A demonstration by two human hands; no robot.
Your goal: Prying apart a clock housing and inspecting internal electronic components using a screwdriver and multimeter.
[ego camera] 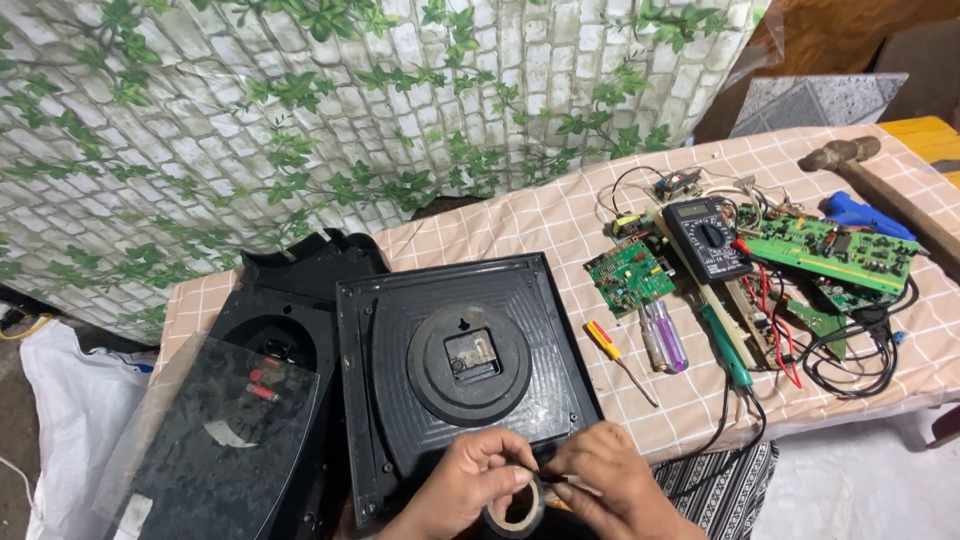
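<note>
Peeling tape at the clock's lower edge.
Our left hand [470, 480] fingers clamp the black tape roll [518, 508]; right hand [600, 478] fingers pinch its end, which could re-stick if released below the clock back [460, 365].

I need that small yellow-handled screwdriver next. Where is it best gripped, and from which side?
Grip the yellow-handled screwdriver by its yellow and red handle, coming down from above. It lies flat on the checked tablecloth, handle toward the wall, thin shaft pointing toward the table's near edge, with bare cloth on both sides of the handle.
</note>
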